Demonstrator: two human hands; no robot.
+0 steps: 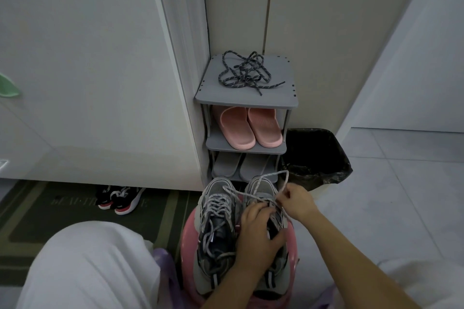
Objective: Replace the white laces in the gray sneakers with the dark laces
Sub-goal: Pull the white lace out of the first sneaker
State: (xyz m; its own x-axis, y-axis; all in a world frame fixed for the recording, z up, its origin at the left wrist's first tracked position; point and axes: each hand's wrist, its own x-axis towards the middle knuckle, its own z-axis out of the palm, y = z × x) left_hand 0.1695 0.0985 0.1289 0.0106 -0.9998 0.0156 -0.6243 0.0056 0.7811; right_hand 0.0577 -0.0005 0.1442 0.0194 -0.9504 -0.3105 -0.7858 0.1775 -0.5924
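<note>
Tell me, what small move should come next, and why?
Probably draw the white lace further out of the sneaker: the right hand pinches its loose loop, the left hand holds that sneaker, and the dark laces lie unused on the rack.

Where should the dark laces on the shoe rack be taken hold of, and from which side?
Probably pinch the dark laces at the loose end pointing toward the front edge of the rack top, coming from above and in front. The heap lies flat and tangled, with a wall right behind.
</note>
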